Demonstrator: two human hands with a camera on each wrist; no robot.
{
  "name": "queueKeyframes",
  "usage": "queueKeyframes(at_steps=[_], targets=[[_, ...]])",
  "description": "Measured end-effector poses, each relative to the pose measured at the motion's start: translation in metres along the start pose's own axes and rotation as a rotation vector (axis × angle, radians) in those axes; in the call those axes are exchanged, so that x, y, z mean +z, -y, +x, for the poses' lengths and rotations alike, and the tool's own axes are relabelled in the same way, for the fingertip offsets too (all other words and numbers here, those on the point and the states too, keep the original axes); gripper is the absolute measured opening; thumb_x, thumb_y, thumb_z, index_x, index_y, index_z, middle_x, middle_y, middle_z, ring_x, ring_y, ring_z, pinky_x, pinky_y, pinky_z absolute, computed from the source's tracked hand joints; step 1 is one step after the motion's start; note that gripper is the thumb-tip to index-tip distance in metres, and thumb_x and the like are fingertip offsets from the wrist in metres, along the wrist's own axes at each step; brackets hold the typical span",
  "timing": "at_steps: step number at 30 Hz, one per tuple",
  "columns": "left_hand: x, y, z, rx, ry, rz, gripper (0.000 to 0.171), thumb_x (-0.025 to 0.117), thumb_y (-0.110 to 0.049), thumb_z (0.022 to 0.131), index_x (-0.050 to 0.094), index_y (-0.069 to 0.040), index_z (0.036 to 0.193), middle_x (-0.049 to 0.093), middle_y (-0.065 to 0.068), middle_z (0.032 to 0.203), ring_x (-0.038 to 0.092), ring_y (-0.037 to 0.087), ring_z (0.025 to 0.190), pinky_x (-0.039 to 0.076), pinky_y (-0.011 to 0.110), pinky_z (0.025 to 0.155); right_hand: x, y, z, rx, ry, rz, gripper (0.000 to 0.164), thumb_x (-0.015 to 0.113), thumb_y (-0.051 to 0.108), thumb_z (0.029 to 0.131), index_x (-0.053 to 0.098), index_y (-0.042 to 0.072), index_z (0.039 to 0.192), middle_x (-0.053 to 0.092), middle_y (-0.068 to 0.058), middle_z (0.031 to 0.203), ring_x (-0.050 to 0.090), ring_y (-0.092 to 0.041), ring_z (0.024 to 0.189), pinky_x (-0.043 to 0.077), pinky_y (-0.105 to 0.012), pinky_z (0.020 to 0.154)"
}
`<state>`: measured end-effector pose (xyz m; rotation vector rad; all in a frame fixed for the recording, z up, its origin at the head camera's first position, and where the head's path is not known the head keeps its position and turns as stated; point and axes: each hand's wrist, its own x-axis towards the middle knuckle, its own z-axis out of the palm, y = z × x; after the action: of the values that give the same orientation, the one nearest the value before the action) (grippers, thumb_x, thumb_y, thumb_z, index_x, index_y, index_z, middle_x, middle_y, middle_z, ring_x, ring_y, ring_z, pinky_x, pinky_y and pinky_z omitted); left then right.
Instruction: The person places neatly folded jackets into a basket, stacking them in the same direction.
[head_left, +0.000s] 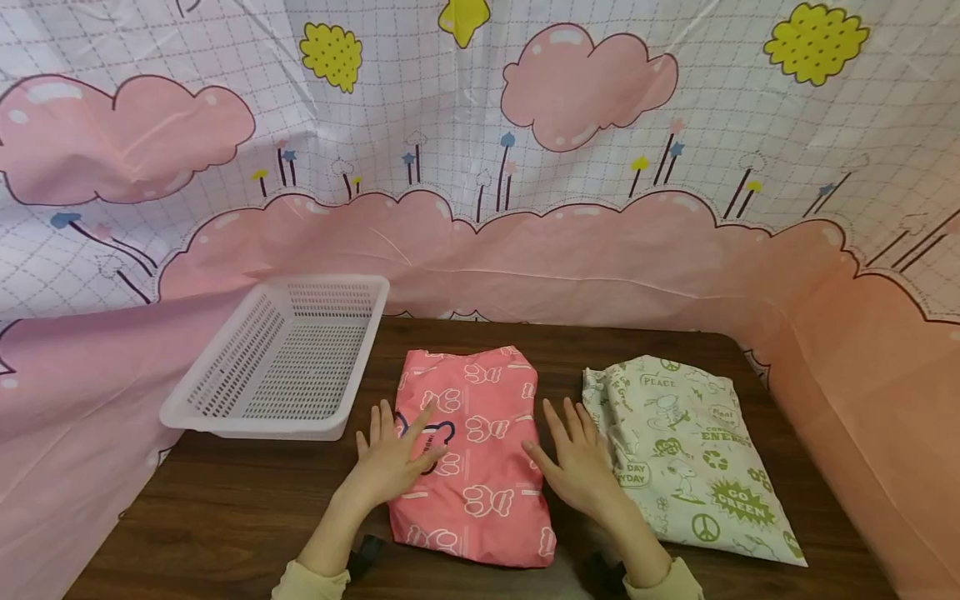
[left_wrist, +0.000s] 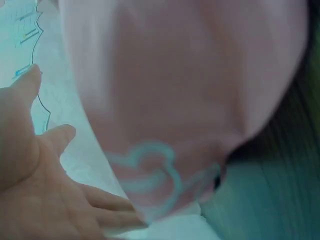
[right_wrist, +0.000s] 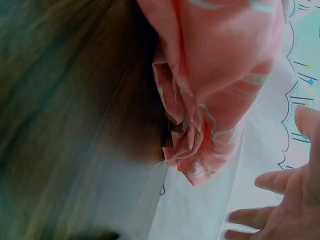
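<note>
A pink folded cloth bundle point(head_left: 487, 467) with white cartoon outlines and a dark blue motif lies flat on the table in the head view. My left hand point(head_left: 393, 454) hovers at its left side, fingers spread, thumb overlapping the cloth. On the opposite side, my right hand point(head_left: 581, 462) has its fingers extended beside the bundle's right edge. Pink fabric point(left_wrist: 190, 85) fills the left wrist view, with the left palm point(left_wrist: 45, 195) showing beside it. The right wrist view shows the bundle's gathered, creased side point(right_wrist: 200, 130) and the spread right fingers point(right_wrist: 277, 180).
A white folded cloth bundle point(head_left: 686, 454) with green lettering lies to the right, close to my right hand. At the back left stands a white plastic basket point(head_left: 247, 429) with slotted walls. A printed pink curtain point(head_left: 585, 258) rises behind the dark wooden table point(head_left: 210, 508).
</note>
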<state>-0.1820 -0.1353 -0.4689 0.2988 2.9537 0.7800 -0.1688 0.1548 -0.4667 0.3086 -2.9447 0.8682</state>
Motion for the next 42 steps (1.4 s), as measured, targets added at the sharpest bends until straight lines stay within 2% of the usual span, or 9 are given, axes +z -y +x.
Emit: queueKeyframes(at_steps=[6,12,18,23,28,31,34,37,42], targets=[[0.001,0.021,0.005,-0.052,0.077,-0.111,0.073,0.051,-0.058,0.095,0.025,-0.029,0.157,0.004,0.034,0.154,0.013,0.058,0.138,0.037,0.074,0.09,0.004,0.003,0.007,0.097,0.094,0.285,0.065,0.044,0.052,0.1,0.033,0.017,0.154,0.035,-0.031,0.146,0.029,-0.052,0.135,0.029,-0.071,0.101],[0.0,0.039,0.019,-0.066,0.201,-0.237,0.07,0.048,-0.056,0.097,0.029,-0.023,0.156,0.023,0.039,0.14,0.024,0.055,0.129,0.031,0.073,0.094,0.011,0.0,0.019,0.137,0.178,0.51,0.065,0.044,0.046,0.102,0.027,0.012,0.156,0.04,-0.025,0.147,0.036,-0.042,0.134,0.03,-0.061,0.106],[-0.008,0.057,0.041,-0.054,0.274,-0.362,0.073,0.051,-0.056,0.096,0.027,-0.022,0.156,0.019,0.031,0.155,0.004,0.053,0.142,0.012,0.075,0.104,0.014,-0.004,0.036,0.202,0.243,0.694,0.077,0.062,0.039,0.095,0.02,0.02,0.157,0.044,-0.025,0.133,0.058,-0.028,0.094,0.049,-0.039,0.08],[-0.01,0.064,0.053,-0.022,0.317,-0.412,0.076,0.056,-0.056,0.093,0.027,-0.024,0.156,0.023,0.025,0.155,0.015,0.048,0.142,0.02,0.07,0.106,0.018,-0.005,0.048,0.21,0.316,0.833,0.087,0.07,0.03,0.09,0.017,0.025,0.158,0.037,-0.025,0.138,0.057,-0.021,0.095,0.049,-0.031,0.073],[-0.008,0.069,0.058,-0.055,0.363,-0.525,0.073,0.061,-0.051,0.093,0.03,-0.027,0.155,0.017,0.024,0.157,0.02,0.045,0.141,0.03,0.063,0.106,0.024,-0.004,0.052,0.212,0.362,0.902,0.088,0.07,0.019,0.09,0.015,0.024,0.158,0.02,-0.02,0.155,0.052,-0.023,0.1,0.045,-0.027,0.068],[-0.007,0.072,0.06,-0.095,0.416,-0.668,0.07,0.061,-0.046,0.094,0.032,-0.026,0.155,0.018,0.022,0.157,0.037,0.041,0.134,0.044,0.054,0.099,0.027,-0.005,0.054,0.217,0.373,0.922,0.088,0.071,0.016,0.089,0.017,0.024,0.157,0.014,-0.019,0.157,0.049,-0.028,0.111,0.047,-0.028,0.074],[-0.006,0.075,0.06,-0.135,0.502,-0.836,0.066,0.058,-0.04,0.098,0.03,-0.023,0.155,0.035,0.024,0.149,0.059,0.033,0.114,0.055,0.046,0.085,0.03,-0.007,0.055,0.241,0.405,0.962,0.087,0.073,0.014,0.087,0.021,0.025,0.155,0.024,-0.021,0.152,0.057,-0.03,0.113,0.052,-0.034,0.082],[-0.006,0.077,0.058,-0.138,0.581,-0.962,0.061,0.053,-0.035,0.101,0.028,-0.02,0.156,0.044,0.023,0.142,0.068,0.025,0.1,0.057,0.043,0.08,0.032,-0.009,0.054,0.261,0.449,0.997,0.084,0.074,0.012,0.086,0.024,0.025,0.153,0.04,-0.024,0.141,0.067,-0.028,0.096,0.056,-0.039,0.08],[-0.003,0.074,0.05,-0.052,0.632,-0.942,0.067,0.06,-0.028,0.098,0.027,-0.026,0.156,0.018,0.016,0.159,0.061,0.014,0.101,0.054,0.033,0.083,0.03,-0.01,0.051,0.259,0.512,1.011,0.081,0.072,0.009,0.086,0.026,0.022,0.151,0.051,-0.023,0.13,0.069,-0.025,0.089,0.057,-0.04,0.077]])
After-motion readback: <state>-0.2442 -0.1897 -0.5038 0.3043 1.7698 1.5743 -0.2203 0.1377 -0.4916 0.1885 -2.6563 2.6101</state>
